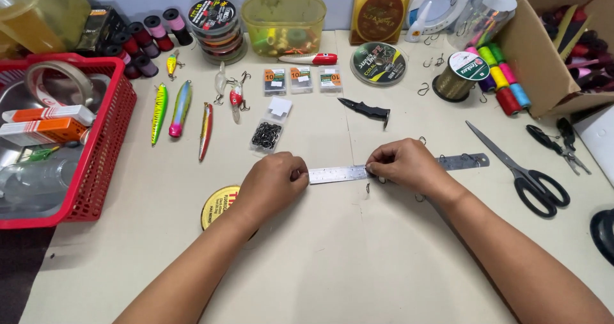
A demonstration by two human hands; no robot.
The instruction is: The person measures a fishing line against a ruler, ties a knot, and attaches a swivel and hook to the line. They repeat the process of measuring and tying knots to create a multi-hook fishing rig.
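Left hand, right hand — pinching steel ruler.

— How is the light where you sit?
— Bright and even, coming from above. My hands throw only soft, short shadows onto the table, just under my wrists.
— Any glare?
— A mild sheen on the steel ruler and on the clear plastic tub.
— Sharpness?
— Crisp in the middle. Towards the edges the view bends, and my forearms stretch wide at the bottom corners
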